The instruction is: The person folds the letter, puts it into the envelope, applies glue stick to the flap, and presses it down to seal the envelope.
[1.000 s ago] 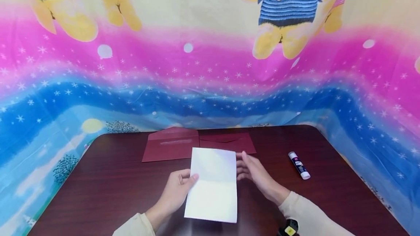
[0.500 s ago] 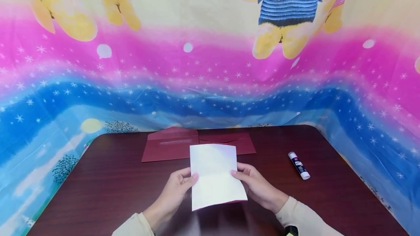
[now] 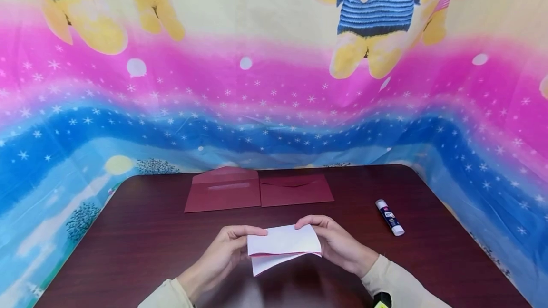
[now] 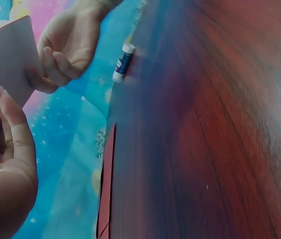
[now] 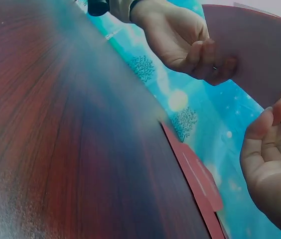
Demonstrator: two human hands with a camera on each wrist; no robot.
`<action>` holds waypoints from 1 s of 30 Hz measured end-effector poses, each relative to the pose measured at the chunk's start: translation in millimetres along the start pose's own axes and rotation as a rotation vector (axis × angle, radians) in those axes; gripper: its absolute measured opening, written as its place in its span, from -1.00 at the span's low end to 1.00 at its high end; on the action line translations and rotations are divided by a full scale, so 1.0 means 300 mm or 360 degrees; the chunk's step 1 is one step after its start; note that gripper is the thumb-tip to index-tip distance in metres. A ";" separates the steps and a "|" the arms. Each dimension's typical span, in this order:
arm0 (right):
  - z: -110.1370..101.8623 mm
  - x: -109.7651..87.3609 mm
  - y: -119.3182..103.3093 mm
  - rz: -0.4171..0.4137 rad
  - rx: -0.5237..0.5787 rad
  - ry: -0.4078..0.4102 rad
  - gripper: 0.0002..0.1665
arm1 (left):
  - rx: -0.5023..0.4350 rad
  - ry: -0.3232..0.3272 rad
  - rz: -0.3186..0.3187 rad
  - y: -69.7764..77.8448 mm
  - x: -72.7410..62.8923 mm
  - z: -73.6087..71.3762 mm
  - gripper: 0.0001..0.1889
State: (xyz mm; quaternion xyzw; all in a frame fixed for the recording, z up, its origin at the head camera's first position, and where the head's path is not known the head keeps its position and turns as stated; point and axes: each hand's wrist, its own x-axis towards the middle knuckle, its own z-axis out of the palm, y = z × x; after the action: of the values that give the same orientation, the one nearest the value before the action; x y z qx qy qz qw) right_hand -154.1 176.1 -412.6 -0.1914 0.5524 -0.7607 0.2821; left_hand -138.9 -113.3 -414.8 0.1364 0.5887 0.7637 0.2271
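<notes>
Both hands hold a white sheet of paper [image 3: 282, 240] above the table, folded over on itself, its two layers parted at the near edge. A thin red line runs along that edge. At the left side my left hand [image 3: 224, 251] pinches it, thumb on top and fingers beneath. My right hand [image 3: 338, 244] pinches the right side the same way. In the left wrist view the paper [image 4: 8, 69] stands clear above the table, fingers curled under it. The right wrist view shows the paper's underside [image 5: 255, 50] between the fingers of both hands.
Behind the hands lie two dark red envelopes side by side: the left envelope [image 3: 227, 197] has its flap up, the right envelope [image 3: 299, 194] has its flap down. A glue stick [image 3: 389, 216] lies at the right on the dark wooden table [image 3: 141, 241]. A printed curtain [image 3: 265, 84] surrounds the back.
My right hand has come to the paper's right edge and taken hold of it. The paper, earlier opened out flat with a middle crease, is now folded over toward me.
</notes>
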 end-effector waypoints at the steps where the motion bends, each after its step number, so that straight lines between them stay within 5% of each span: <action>1: 0.000 0.001 0.000 0.0008 -0.0021 0.0009 -0.66 | 0.0021 -0.0005 0.0007 0.000 -0.001 -0.002 -0.69; 9: -0.003 0.006 -0.007 0.0032 -0.0227 0.0009 -0.65 | 0.0190 -0.0153 0.0157 0.002 -0.003 -0.022 -0.67; 13: -0.005 0.002 -0.012 0.0040 -0.0348 0.0004 -0.57 | 0.0402 -0.0162 0.0211 0.006 -0.005 -0.025 -0.66; 19: -0.015 0.001 -0.018 0.0064 -0.0394 -0.0093 -0.52 | 0.0433 -0.0202 0.0148 0.011 -0.014 -0.031 -0.54; 22: -0.014 0.002 -0.008 0.0039 -0.0589 -0.0015 -0.52 | 0.0501 -0.0180 0.0149 0.001 -0.015 -0.026 -0.62; 26: -0.010 0.003 0.014 -0.0027 -0.0862 0.0114 -0.67 | 0.0738 -0.0071 0.0294 -0.024 -0.004 -0.020 -0.67; 30: -0.009 0.012 0.032 -0.0089 -0.0757 0.0126 -0.46 | 0.0726 -0.0105 0.0377 -0.043 -0.001 -0.015 -0.73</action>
State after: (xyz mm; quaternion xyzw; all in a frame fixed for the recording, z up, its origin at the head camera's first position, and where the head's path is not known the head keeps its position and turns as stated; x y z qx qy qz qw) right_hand -156.6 173.6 -422.5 -0.2376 0.7210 -0.6238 0.1860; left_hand -138.3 -114.7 -428.4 0.2769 0.7180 0.6275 0.1185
